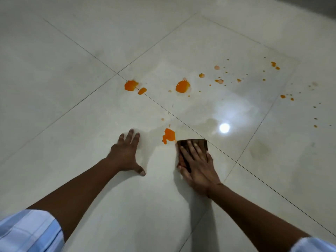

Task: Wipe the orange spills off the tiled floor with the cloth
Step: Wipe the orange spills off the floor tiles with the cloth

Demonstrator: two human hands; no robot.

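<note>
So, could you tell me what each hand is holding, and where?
The right hand presses flat on the middle of the dark cloth; the left hand rests bare on the floor.

Dark brown folded cloth (192, 150) lies flat on the glossy pale-grey tiled floor (72, 88), right on a dark grout line, largely covered by a flattened hand; only its far edge and left side show. Nearest bright orange spill (169, 135) is an irregular blob just left of the cloth's far corner, close to touching. Two larger round orange splats further out: one (131, 85) at the grout crossing with a small oval drop (142, 91) beside it, one (183, 86) on the next tile. Small orange droplets (275, 65) scatter to the far right, some faint and pinkish. Faint wet smear around the nearest blob.
</note>
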